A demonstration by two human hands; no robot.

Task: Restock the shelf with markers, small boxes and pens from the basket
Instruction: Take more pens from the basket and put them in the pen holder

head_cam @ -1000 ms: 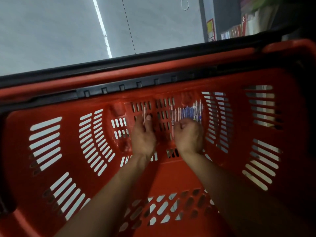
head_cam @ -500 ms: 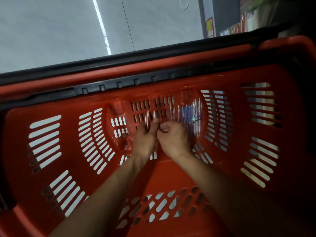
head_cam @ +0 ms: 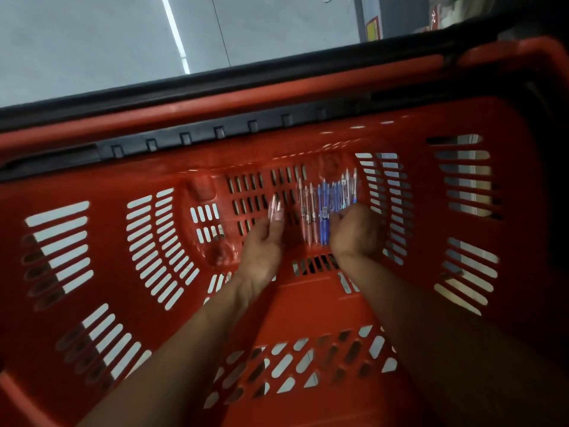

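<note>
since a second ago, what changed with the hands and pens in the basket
The hands met mid-basket, then parted. The left hand now holds pink pens; the right hand returned to the row of pens on the floor of the basket, which stays put.

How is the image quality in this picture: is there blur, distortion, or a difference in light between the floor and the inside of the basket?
Head view: the pens and both hands, left hand and right hand, are smeared by motion blur; the wide-angle lens bows the basket rim; the floor is brightly lit, while the basket's interior and right edge fall dark.
</note>
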